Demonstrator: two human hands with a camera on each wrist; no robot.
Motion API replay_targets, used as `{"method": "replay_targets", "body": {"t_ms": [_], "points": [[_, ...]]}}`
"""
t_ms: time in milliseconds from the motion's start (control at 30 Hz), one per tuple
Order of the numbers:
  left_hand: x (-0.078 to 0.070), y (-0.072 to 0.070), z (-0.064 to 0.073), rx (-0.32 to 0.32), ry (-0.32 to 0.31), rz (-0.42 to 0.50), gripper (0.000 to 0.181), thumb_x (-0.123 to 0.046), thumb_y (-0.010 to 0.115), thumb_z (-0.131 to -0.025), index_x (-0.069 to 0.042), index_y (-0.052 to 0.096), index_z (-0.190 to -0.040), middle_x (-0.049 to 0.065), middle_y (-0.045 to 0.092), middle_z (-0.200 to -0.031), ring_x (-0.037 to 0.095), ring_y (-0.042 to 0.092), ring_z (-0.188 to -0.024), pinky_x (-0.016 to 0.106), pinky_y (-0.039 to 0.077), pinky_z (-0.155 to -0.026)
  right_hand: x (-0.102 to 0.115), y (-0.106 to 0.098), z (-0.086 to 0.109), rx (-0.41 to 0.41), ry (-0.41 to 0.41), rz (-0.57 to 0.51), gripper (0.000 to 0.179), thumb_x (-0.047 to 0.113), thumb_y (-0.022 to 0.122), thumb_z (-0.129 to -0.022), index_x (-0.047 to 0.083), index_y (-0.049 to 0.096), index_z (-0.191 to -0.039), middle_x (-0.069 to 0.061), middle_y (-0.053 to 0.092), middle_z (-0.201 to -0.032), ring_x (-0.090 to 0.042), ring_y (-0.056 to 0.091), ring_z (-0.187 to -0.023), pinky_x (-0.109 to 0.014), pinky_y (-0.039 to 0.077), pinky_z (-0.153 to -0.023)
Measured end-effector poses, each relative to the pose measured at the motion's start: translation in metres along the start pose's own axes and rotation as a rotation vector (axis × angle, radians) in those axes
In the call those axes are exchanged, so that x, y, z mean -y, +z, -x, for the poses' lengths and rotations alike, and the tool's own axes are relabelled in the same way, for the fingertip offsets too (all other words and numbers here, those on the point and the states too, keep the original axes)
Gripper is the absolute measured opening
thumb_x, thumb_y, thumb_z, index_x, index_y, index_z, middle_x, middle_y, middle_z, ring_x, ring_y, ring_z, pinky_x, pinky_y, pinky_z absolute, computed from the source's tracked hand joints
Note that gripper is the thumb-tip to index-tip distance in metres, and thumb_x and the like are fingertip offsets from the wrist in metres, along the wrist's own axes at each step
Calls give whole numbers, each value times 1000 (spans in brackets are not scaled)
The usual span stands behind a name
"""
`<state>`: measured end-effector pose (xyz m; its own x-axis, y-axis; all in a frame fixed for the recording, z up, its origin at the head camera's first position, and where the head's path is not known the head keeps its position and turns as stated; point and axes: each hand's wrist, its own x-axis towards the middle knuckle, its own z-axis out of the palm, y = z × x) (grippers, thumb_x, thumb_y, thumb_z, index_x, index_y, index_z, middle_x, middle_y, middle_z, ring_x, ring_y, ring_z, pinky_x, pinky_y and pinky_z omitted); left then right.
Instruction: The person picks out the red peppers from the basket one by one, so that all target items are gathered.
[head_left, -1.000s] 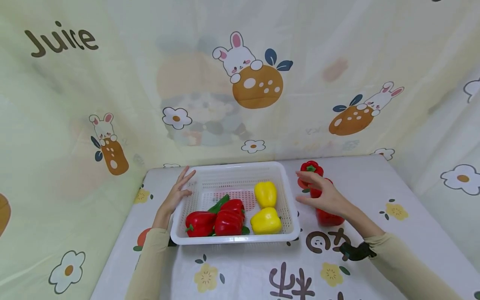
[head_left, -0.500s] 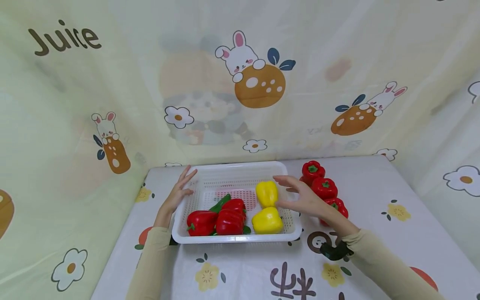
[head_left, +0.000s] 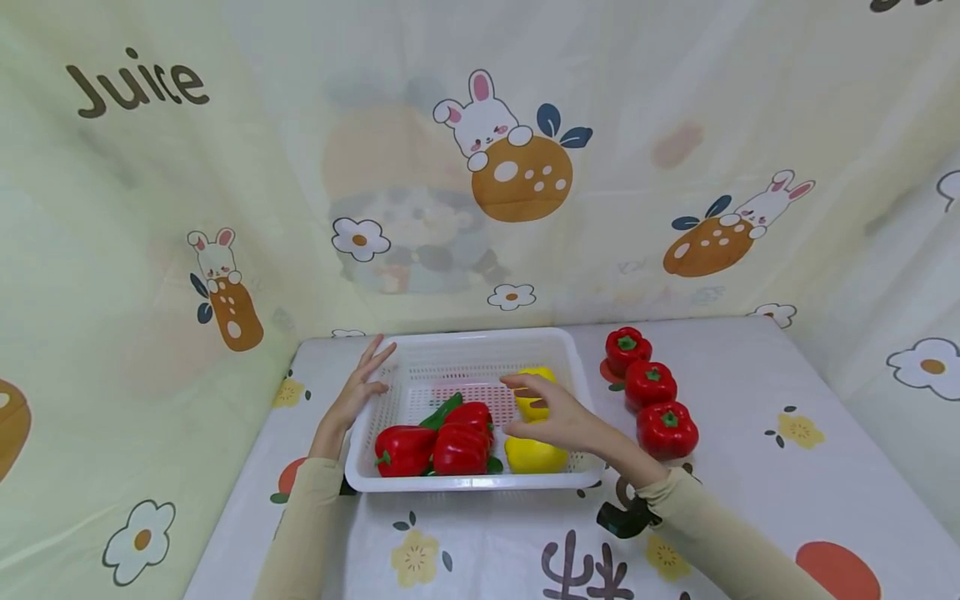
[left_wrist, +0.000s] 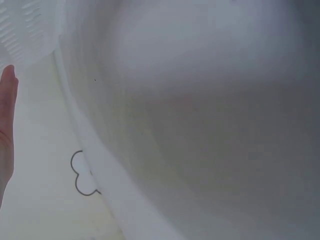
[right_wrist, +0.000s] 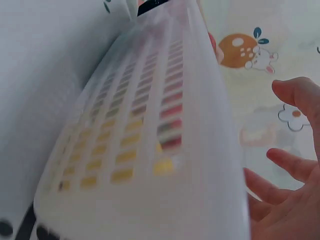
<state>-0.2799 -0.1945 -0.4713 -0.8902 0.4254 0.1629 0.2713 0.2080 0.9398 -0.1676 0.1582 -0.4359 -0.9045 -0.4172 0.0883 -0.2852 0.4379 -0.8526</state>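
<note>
A white perforated basket [head_left: 465, 482] holds red bell peppers [head_left: 461, 451], a slim green vegetable [head_left: 444, 411] and two yellow bell peppers [head_left: 537, 457]. Along the basket's left rim lies my left hand [head_left: 352, 400], fingers spread and nothing gripped. Over the yellow peppers hovers my right hand [head_left: 561, 419], thumb and fingers apart with nothing between them, partly covering both peppers. From the right wrist view, the right hand [right_wrist: 290, 185] shows loosely bent fingers above the basket's side wall [right_wrist: 210, 165]. Only a sliver of the left hand [left_wrist: 6, 125] appears in the left wrist view.
Three red bell peppers [head_left: 650, 385] stand in a slanted row on the table, right of the basket. A printed cloth [head_left: 416, 557] covers the table. Curtains with rabbit and fruit prints [head_left: 517, 171] rise behind and at both sides.
My right hand has moved left from in front of the red pepper row to over the yellow peppers, uncovering the row. The left hand stays at the rim.
</note>
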Motion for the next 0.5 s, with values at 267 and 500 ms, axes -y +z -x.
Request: {"method": "replay_targets", "body": {"t_ms": [267, 500], "points": [[-2, -1, 2, -5, 8, -15, 65, 15, 47, -82, 11, 35, -145, 24, 3, -162, 43, -3, -148, 66, 8, -112, 16, 29, -12, 65, 7, -20, 70, 32, 77, -82, 13, 49, -143, -12, 50, -143, -38, 50, -126, -55, 46, -97], [-3, 0, 1, -1, -7, -7, 65, 16, 47, -81, 12, 33, -145, 26, 2, -162, 44, -2, -148, 65, 11, -112, 29, 51, -20, 125, 18, 69, 72, 33, 79, -79, 12, 49, -142, -12, 55, -136, -31, 52, -121, -46, 53, -88]]}}
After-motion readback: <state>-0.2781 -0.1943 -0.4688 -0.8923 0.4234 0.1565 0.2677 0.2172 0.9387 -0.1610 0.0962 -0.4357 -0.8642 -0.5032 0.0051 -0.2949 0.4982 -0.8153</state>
